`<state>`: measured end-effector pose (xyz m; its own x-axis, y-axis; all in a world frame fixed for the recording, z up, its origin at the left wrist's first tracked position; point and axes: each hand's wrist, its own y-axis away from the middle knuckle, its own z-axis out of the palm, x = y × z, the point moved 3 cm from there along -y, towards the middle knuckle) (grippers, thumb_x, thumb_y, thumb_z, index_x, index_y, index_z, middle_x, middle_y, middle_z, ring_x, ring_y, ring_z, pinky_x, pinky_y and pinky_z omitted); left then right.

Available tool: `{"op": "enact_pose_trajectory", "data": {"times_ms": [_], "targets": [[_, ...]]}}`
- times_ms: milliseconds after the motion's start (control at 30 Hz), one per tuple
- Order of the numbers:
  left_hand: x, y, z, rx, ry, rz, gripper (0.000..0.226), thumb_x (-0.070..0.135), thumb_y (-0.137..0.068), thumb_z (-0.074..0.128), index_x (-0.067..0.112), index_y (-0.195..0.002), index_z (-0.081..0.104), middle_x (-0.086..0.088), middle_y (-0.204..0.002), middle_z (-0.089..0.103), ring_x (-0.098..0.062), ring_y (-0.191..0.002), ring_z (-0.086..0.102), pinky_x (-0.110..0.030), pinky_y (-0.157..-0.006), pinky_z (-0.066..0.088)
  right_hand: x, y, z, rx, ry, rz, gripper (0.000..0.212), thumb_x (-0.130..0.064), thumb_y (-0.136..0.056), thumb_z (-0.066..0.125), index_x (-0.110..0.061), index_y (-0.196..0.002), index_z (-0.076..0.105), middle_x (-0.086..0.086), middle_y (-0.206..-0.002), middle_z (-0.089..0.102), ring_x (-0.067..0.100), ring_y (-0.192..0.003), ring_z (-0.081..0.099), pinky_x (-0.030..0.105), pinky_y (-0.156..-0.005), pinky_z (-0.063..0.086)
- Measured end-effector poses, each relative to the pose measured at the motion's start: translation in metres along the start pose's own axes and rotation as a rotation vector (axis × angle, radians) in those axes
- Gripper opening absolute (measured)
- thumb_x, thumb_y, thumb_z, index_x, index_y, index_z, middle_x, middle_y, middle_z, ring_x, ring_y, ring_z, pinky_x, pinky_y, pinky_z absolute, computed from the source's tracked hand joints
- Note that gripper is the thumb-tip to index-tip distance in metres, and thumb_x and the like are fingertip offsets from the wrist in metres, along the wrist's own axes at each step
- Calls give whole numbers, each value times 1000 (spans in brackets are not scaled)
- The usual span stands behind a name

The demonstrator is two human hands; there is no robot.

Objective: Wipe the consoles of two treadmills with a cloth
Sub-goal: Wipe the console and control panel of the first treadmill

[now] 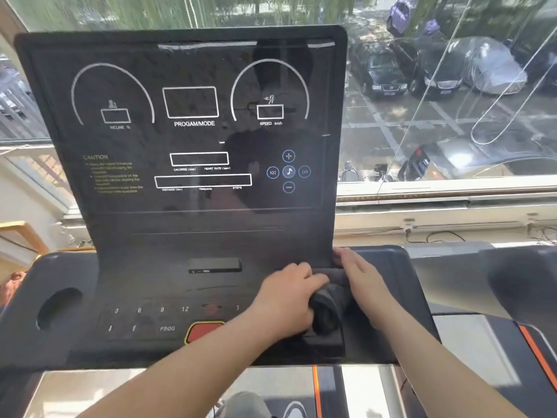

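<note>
Head view: dark cloth (327, 306) bunched on lower console (180, 242), right of red button (205, 330). Left hand (286, 297) curled round cloth, gripping it. Right hand (358, 274) flat, fingers straight, pressing cloth edge, farther right of red button. Risk: leftward wipe presses red button or keys; loose bunch slips from grip.

You face a wide glass window (422, 131) that lets daylight into the room. Through it you look down on dark parked cars (381, 75), one car under a silver-grey cover (491, 67), and green trees (120, 10) above them. Just beneath the window runs a pale sill (437, 220) with thin black cables (443, 236). Left of the window stands a curved wooden rail (28, 233).
</note>
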<state>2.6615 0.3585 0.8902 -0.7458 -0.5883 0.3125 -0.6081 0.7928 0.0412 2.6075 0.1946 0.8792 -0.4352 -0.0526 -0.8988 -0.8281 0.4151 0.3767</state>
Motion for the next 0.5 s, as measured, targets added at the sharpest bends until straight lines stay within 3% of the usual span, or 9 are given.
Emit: {"op": "enact_pose_trajectory", "data": {"times_ms": [100, 167, 267, 367, 433, 500], "targets": [[-11, -6, -1, 104, -85, -94, 60, 27, -78, 59, 31, -138, 55, 0, -115, 57, -27, -100, 54, -39, -81, 49, 1, 1, 1, -9, 37, -25, 36, -50, -110, 35, -43, -135, 60, -27, -121, 62, -5, -114, 55, 23, -96, 42], [5, 5, 11, 127, -18, -161, 63, 31, -73, 57, 28, -136, 59, 0, -114, 60, -28, -97, 56, -40, -80, 49, 2, -1, 3, 9, 44, -35, 38, -52, -110, 32, -44, -133, 61, -24, -123, 64, -4, -115, 56, 21, -95, 42], [33, 37, 31, 23, 50, -2, 72, 47, -73, 58, 28, -143, 52, 2, -115, 57, -26, -96, 54, -40, -83, 51, 4, -2, 5, 13, 47, -44, 34, -50, -110, 35, -55, -109, 69, -30, -112, 71, -3, -112, 63, 22, -95, 47], [16, 39, 22, -20, -51, 128, 74, 52, -80, 58, 32, -150, 43, 2, -116, 52, -24, -99, 49, -39, -85, 46, 3, 0, 5, 10, 80, -50, 33, -51, -109, 38, -63, -102, 68, -35, -109, 71, -1, -113, 65, 27, -99, 48], [-7, 27, 7, -30, -71, 27, 70, 43, -85, 56, 38, -153, 39, 2, -122, 49, -23, -108, 47, -39, -93, 45, 1, 4, 6, 0, 103, -73, 29, -51, -109, 38, -58, -109, 67, -36, -109, 69, -8, -110, 62, 25, -97, 46], [-19, 18, -5, 0, -72, -136, 70, 40, -90, 55, 41, -156, 34, 4, -126, 45, -22, -114, 44, -39, -99, 44, 4, 6, 7, -1, 122, -91, 29, -51, -109, 39, -48, -127, 62, -34, -119, 65, -13, -112, 56, 23, -100, 42]]}}
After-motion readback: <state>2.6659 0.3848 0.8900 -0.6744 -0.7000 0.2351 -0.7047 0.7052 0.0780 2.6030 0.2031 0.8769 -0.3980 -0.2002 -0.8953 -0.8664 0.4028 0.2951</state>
